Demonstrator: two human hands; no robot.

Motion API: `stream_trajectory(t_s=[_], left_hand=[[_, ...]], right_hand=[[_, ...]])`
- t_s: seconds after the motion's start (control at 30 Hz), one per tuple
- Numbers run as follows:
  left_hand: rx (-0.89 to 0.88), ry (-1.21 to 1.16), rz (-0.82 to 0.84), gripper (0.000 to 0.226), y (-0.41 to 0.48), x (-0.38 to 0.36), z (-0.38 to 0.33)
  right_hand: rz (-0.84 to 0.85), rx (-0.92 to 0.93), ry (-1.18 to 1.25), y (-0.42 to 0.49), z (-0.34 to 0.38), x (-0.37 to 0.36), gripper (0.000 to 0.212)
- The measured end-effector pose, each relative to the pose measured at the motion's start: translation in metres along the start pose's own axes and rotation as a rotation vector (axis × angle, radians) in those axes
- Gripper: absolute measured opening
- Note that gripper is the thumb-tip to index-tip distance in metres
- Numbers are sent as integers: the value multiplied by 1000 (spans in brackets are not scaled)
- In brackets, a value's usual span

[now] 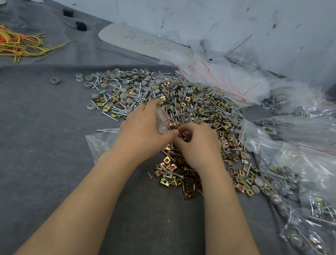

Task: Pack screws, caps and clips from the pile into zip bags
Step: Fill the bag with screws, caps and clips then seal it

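A wide pile point(174, 101) of silver screws, grey round caps and brass-coloured clips covers the grey cloth ahead of me. My left hand point(142, 129) holds a small clear zip bag point(161, 119) with a red seal line, upright over the pile's near side. My right hand point(197, 146) sits just right of the bag's mouth, its fingers curled and pinching a few small metal clips point(184, 136). A heap of clips point(176, 174) lies between my wrists. Another clear bag point(98, 144) lies flat under my left forearm.
Filled zip bags point(316, 212) are heaped along the right side, with empty bags point(221, 74) behind the pile. Yellow and orange cords point(9, 43) lie at the far left. A grey board with writing point(141, 41) and two black blocks point(80, 25) sit near the wall.
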State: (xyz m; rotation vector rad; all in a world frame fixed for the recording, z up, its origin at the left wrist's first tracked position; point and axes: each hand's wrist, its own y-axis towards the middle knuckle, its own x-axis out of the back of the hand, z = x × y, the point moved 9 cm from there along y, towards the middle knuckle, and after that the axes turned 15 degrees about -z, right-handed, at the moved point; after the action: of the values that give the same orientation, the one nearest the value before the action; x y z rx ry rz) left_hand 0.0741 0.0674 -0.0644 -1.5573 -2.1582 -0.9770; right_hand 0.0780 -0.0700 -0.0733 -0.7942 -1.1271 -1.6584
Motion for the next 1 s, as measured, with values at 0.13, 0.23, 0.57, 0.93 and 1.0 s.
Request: stream_trajectory(t_s=[0.13,0.23,0.57,0.93,1.0], left_hand=[[70,-265,-197,78,2,26,-5],[90,-611,-446,70,0,62,-11],[177,-974,-472,57,0,74,-14],[-165,-117,-147,77,-2,27,-29],[-154,-126,-138,76,-2,22,-26]], right_hand=[[-61,-18,14,-1,3,3,10],[-88,-34,97,1,2,5,9],[-218,-121,468,6,-8,16,7],[-314,-354,994,8,-25,33,15],[-243,-327,1018,7,-18,30,17]])
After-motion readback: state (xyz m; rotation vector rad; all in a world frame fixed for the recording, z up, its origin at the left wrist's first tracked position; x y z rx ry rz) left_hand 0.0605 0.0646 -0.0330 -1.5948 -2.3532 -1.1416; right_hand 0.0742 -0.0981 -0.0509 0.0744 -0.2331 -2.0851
